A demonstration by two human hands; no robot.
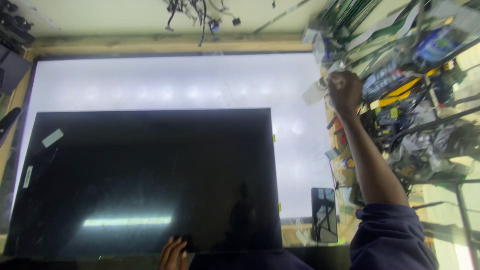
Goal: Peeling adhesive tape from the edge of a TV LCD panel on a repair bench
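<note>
1. The large black rectangular display panel (145, 182) lies flat on a bigger white glowing backlight sheet (175, 82), set toward its near left corner; a bright strip of reflected light shows on the glass.
2. The left hand (173, 252) rests on the near edge of the panel, fingers curled over it; whether it grips or merely steadies the edge cannot be told.
3. The right hand (344, 91) is closed around a small white crumpled piece, apparently cloth or tape (334, 79), at the far right edge of the backlight sheet. The arm is stretched fully forward, the dark blue sleeve (392, 237) pushed up to the elbow.
4. Judgement on handling: the panel is thin and wide, so the steadying hand should press lightly and evenly, and the reaching arm should stay clear of the glass.
5. A small black phone (324, 214) lies just beside the panel's near right corner.
6. A heap of circuit boards, ribbon cables and wires (415, 85) crowds the tabletop to the right.
7. Loose black cables (200, 15) lie beyond the far edge.
</note>
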